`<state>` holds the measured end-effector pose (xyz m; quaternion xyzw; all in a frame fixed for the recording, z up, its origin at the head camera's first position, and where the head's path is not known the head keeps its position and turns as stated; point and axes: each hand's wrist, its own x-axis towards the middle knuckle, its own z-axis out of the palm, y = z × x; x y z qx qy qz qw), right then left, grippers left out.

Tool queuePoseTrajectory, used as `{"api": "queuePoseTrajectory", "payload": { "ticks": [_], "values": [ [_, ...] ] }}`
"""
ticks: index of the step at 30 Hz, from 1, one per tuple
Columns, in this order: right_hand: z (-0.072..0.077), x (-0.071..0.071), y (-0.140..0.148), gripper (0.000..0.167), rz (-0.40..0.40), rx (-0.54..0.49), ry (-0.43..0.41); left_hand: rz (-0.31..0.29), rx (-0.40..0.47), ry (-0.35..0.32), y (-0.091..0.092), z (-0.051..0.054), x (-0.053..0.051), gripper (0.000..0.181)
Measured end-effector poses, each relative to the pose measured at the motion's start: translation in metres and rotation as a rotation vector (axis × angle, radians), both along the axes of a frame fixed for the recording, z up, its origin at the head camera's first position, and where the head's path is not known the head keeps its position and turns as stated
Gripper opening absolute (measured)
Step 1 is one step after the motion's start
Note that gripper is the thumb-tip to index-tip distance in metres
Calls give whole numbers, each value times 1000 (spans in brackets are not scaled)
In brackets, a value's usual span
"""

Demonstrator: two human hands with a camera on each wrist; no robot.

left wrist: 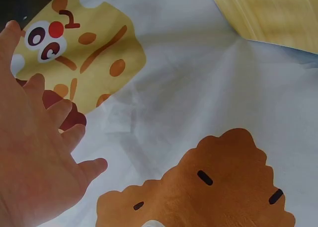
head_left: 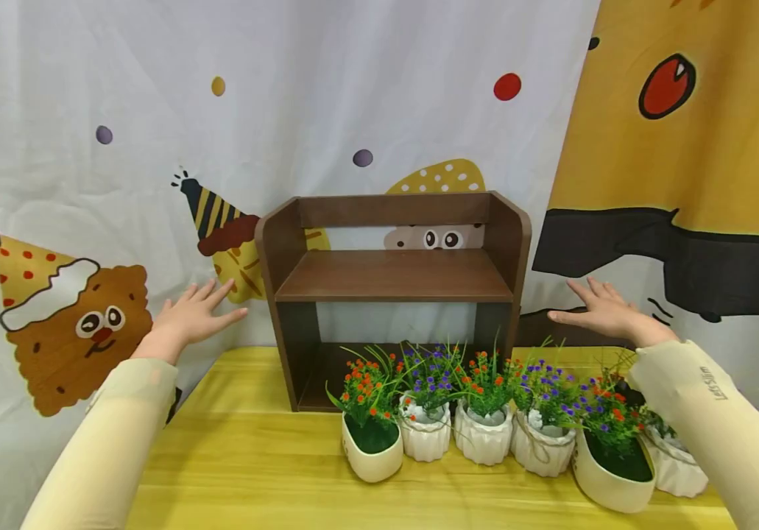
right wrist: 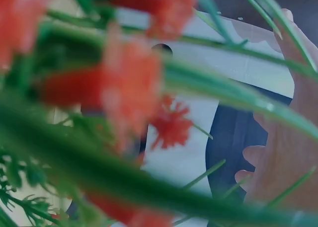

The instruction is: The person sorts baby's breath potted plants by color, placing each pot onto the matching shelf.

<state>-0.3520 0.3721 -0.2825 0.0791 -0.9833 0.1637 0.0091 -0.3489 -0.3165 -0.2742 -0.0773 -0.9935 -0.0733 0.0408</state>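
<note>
My left hand [head_left: 191, 318] is held up with fingers spread, left of a brown two-tier shelf [head_left: 395, 276], touching nothing. On the other side, my right hand [head_left: 604, 311] is raised with straight fingers, above the potted flowers at the right. A row of artificial flowers in white pots stands before the shelf, from an orange-flowered pot [head_left: 371, 449] to a purple-flowered pot [head_left: 543, 442] and an oval pot [head_left: 614, 471]. In the right wrist view, blurred red flowers [right wrist: 131, 88] and leaves partly cover the right hand. My right sleeve hides part of the rightmost pot [head_left: 676, 467].
The shelf stands on a yellow wood-grain table [head_left: 253, 456]. Behind it hangs a white curtain [head_left: 366, 88] printed with cartoon figures. The front pots overlap the shelf's lower opening.
</note>
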Motion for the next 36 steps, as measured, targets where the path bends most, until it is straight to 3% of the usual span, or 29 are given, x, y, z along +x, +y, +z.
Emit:
{"api": "queuePoseTrajectory", "payload": {
  "ticks": [4,10,17,22,26,30,36],
  "values": [
    [1,1,-2,103,24,-27,7,4,8,2,-3,-4,1,91],
    [18,13,-11,88,135,-191,59,-6,55,39,-3,-9,3,89],
    [52,53,-45,79,259,-252,167,-80,194,131,7,-17,11,81],
    [61,90,-80,82,362,-302,305,-135,334,180,18,-27,23,76],
    [57,119,-110,86,471,-309,401,-177,437,232,30,-41,31,74],
    [43,144,-141,90,546,-292,455,-200,510,304,42,-61,37,74],
    [11,164,-178,84,711,-419,505,-183,612,396,60,-85,46,81]
  ]
}}
